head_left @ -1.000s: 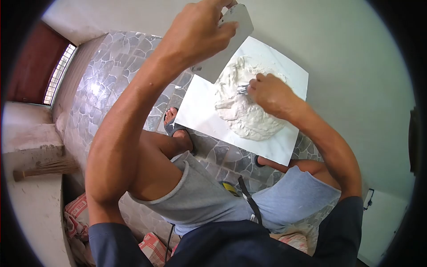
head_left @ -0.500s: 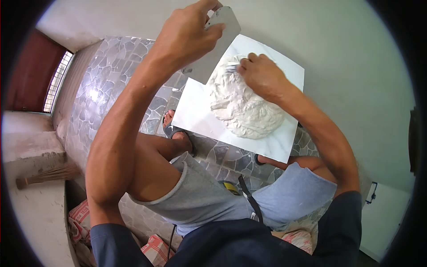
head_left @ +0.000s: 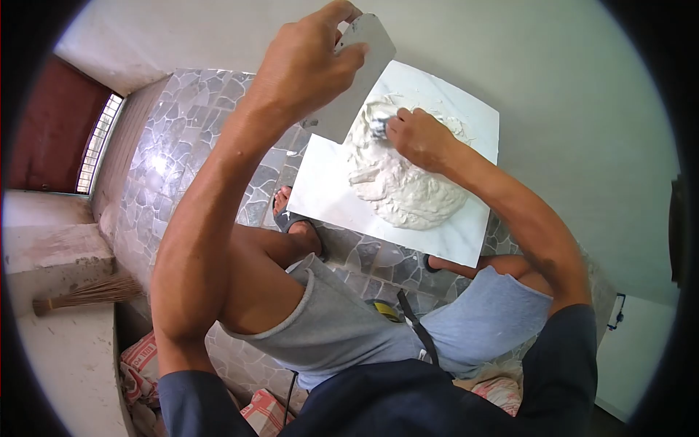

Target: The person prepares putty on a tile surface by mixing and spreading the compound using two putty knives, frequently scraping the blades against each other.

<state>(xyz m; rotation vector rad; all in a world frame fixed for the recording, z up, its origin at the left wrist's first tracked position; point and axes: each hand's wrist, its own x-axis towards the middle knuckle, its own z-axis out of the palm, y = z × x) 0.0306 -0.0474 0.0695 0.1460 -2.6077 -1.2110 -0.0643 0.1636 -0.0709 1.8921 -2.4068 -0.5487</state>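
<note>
Head view: white paste (head_left: 415,193) heaped on a white board (head_left: 320,175).
My left hand (head_left: 309,65) pinches a grey plate (head_left: 360,87); my right hand (head_left: 421,140) curls round a small tool (head_left: 378,129) at the paste; the sack (head_left: 142,357) print is blurred.

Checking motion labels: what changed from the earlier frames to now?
Right hand and its tool went far-left over the paste, then slightly back toward the wearer. Nothing grabbed or released. Left hand still holds the plate; board looks unmoved.
</note>
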